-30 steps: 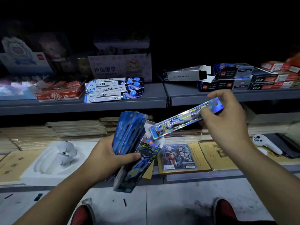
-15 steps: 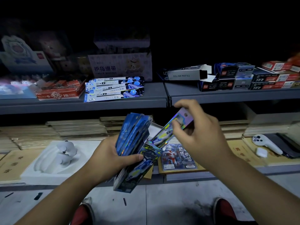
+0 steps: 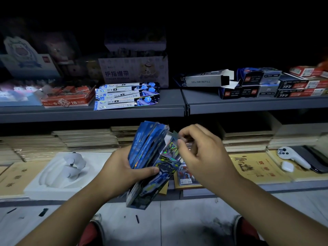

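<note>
bundle: fat bunch of blue foil packs (image 3: pixel 147 157), held up in the air in front of the lower shelf (image 3: pixel 230 187); roughly upright, tops fanned out a bit
left hand: left hand (image 3: pixel 122 172) wrapped round the middle of the bundle; thumb across the front, fingers curled behind it
loose pack: one shiny holographic pack (image 3: pixel 173 148) leaning against the bundle's right side, tilted; bottom end down among the others
right hand: right hand (image 3: pixel 202 153) just beside the bundle; thumb and forefinger curled in, pinching that pack's top end; other fingers loosely bent
upper shelf: grey upper shelf (image 3: pixel 170 105) above the hands; same kind of packs lying flat in a stack (image 3: pixel 124 96); red 2B box (image 3: pixel 69 100) touching their left side; GEL INK REFILL box (image 3: pixel 205 81) off to the right, flap open
lower shelf extras: white foam tray (image 3: pixel 53 176) left of the hands; white controller (image 3: pixel 291 156) and small white case (image 3: pixel 287 166) well off to the right
floor: red shoes (image 3: pixel 88 233) at the bottom edge
</note>
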Available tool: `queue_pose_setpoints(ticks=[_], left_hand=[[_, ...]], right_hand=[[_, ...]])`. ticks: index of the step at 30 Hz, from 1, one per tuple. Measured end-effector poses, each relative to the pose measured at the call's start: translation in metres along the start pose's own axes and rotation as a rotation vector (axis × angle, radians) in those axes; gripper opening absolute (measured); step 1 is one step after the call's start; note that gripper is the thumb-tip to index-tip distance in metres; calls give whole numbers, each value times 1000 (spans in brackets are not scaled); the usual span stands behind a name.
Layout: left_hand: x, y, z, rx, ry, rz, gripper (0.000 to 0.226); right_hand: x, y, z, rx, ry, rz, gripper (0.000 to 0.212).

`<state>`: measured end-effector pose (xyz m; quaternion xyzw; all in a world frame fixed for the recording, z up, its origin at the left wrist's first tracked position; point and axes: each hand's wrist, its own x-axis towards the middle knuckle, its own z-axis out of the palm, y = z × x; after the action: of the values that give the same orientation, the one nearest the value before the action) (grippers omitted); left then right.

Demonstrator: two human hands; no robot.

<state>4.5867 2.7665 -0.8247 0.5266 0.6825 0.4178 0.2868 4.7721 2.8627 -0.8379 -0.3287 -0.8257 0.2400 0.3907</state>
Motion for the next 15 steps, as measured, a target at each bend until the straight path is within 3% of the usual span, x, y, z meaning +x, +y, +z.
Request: queue_pose_setpoints(ticks=[3, 6, 15], left_hand=[[-1, 1, 0, -15, -7, -3, 33], [-1, 1, 0, -13, -9, -1, 34], [3, -8, -2, -11, -4, 4, 29]], right_hand=[[1, 3, 2, -22, 36, 38, 4], [-1, 3, 2, 29, -14, 81, 22], [-2, 3, 8, -99, -104, 71, 5]])
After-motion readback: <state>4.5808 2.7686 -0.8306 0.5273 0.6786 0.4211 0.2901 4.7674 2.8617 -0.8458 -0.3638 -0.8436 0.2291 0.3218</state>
